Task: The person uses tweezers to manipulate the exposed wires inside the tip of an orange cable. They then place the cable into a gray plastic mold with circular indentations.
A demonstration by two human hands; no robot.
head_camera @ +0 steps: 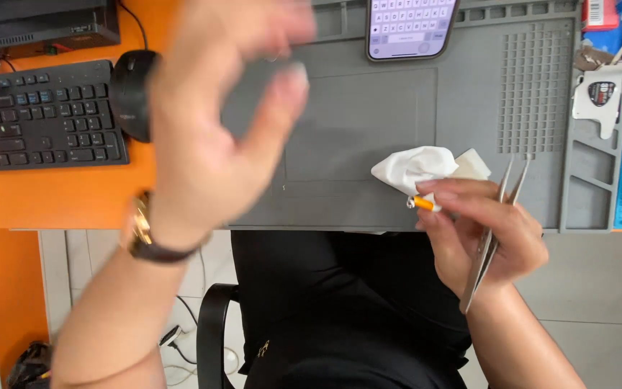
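Right now your right hand [480, 234] pinches a small orange part [424, 204] at the grey mat's [354, 130] near edge, with tweezers [494, 230] tucked along the palm and a white tissue [415, 167] just beyond. Your left hand [217, 122] hovers blurred, loosely open, holding nothing. With that crowded grip, the part could slip off the edge.

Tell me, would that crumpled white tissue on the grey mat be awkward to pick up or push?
The white tissue looks loosely crumpled with soft folds, so it would likely be floppy and very light. Pushed, it would probably slide or bunch up on the grey mat rather than roll. It lies just beyond the right hand, which holds tweezers.
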